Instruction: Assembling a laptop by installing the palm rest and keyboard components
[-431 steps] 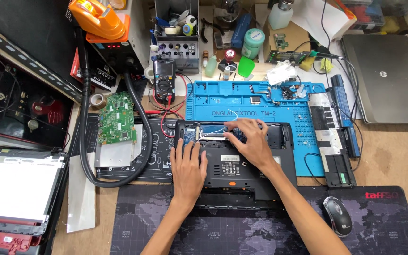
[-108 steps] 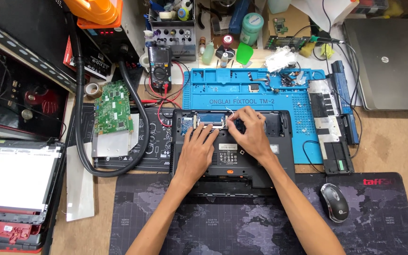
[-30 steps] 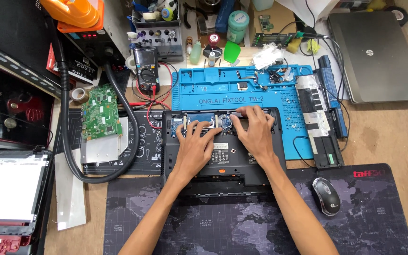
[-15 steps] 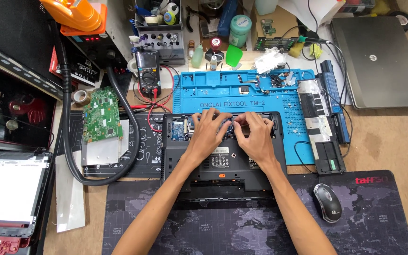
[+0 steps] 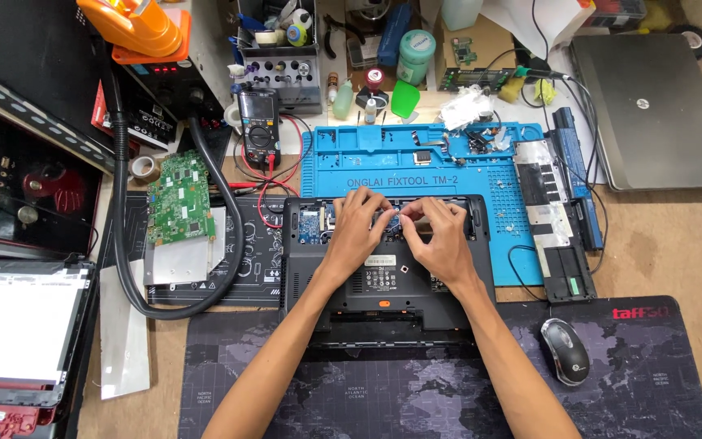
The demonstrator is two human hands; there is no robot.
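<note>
both hands have drawn together since half a second ago: the left hand [image 5: 357, 232] and right hand [image 5: 440, 236] now meet, fingertips pinched over the open bay at the far edge of the upturned laptop [image 5: 383, 280] on the bench; what they pinch is hidden. one laptop base, one green circuit board [image 5: 177, 197], one mouse [image 5: 564, 350], one blue mat [image 5: 416, 162].

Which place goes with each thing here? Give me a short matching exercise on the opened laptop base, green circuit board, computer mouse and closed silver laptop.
Things:
1. opened laptop base
2. green circuit board
3. computer mouse
4. closed silver laptop

Places:
A. far right corner of the bench
B. on the dark desk mat, right of the forearms
C. under both hands
D. left of the base, inside the black hose loop

Pairs: 1-C, 2-D, 3-B, 4-A
</note>
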